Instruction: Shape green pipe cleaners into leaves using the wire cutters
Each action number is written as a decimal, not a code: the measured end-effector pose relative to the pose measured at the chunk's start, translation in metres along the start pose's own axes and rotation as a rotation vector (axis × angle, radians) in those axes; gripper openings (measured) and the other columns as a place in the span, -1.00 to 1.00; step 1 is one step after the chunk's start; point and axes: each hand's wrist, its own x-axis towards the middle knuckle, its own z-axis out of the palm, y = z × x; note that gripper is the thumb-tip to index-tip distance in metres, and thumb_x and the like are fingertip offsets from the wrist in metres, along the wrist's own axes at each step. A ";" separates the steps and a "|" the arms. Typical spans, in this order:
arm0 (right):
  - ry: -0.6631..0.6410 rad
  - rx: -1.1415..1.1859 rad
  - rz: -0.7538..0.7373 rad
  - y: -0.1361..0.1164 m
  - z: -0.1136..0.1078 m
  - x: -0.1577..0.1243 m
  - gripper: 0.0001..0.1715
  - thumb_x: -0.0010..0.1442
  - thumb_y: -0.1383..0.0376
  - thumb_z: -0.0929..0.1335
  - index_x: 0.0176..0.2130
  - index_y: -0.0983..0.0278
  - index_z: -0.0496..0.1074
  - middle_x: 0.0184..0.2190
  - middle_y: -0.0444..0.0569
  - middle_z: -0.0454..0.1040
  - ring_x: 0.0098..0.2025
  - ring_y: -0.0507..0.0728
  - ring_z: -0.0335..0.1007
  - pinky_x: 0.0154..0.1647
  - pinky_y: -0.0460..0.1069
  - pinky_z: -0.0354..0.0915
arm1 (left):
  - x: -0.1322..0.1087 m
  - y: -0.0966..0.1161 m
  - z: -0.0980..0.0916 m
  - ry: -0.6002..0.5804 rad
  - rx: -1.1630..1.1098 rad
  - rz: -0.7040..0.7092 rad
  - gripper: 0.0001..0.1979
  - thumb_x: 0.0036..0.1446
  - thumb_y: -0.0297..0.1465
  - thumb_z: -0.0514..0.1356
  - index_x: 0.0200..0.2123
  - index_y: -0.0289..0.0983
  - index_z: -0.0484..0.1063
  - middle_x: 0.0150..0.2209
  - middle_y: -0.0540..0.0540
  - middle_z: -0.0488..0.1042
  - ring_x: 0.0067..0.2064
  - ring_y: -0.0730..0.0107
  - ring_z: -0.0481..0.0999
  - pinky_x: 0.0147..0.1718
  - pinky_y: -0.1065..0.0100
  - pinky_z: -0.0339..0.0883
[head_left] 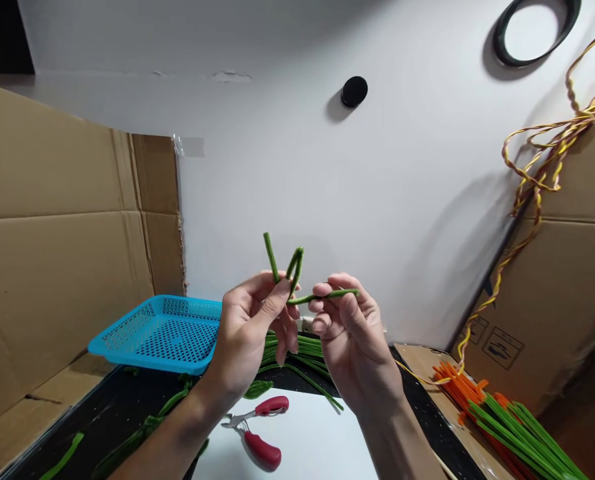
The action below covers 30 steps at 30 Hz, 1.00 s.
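Both hands hold one green pipe cleaner (294,267) up in front of the white wall. My left hand (252,330) pinches it where it is bent into a narrow loop, with one free end sticking upward. My right hand (350,333) pinches the other end, which runs sideways between thumb and fingers. Below the hands lie a heap of green pipe cleaners (302,350) and red-handled pliers (260,430) on a white sheet (317,440).
A blue perforated plastic tray (162,330) stands at the left. Orange and green pipe cleaners (502,417) lie bundled at the right. Cardboard panels (62,227) flank both sides. Yellow-red twisted wire (537,173) hangs at the right. Green scraps (64,457) lie on the dark tabletop.
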 end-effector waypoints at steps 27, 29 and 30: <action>-0.065 -0.251 0.055 -0.008 -0.017 0.009 -0.83 0.09 0.23 0.64 -0.27 0.21 0.74 -0.37 -0.02 0.69 -0.45 0.04 0.57 -0.39 -0.06 0.61 | -0.001 -0.012 0.001 -0.030 0.213 -0.061 -0.57 0.42 -0.07 0.20 -0.35 -0.29 0.39 -0.55 0.10 0.35 -0.63 0.67 0.27 -0.67 0.58 0.12; -0.067 -0.259 0.051 -0.008 -0.017 0.008 -0.83 0.09 0.22 0.64 -0.27 0.21 0.74 -0.37 -0.03 0.68 -0.45 0.04 0.58 -0.37 -0.05 0.62 | -0.001 -0.012 0.001 -0.024 0.219 -0.056 -0.57 0.43 -0.06 0.18 -0.35 -0.28 0.37 -0.55 0.11 0.34 -0.63 0.67 0.25 -0.67 0.58 0.12; -0.070 -0.259 0.050 -0.008 -0.017 0.008 -0.83 0.09 0.22 0.64 -0.28 0.21 0.74 -0.38 -0.03 0.68 -0.44 0.04 0.57 -0.37 -0.05 0.62 | -0.001 -0.013 0.001 -0.021 0.224 -0.051 -0.58 0.44 -0.07 0.18 -0.35 -0.28 0.36 -0.55 0.11 0.33 -0.63 0.66 0.25 -0.67 0.58 0.12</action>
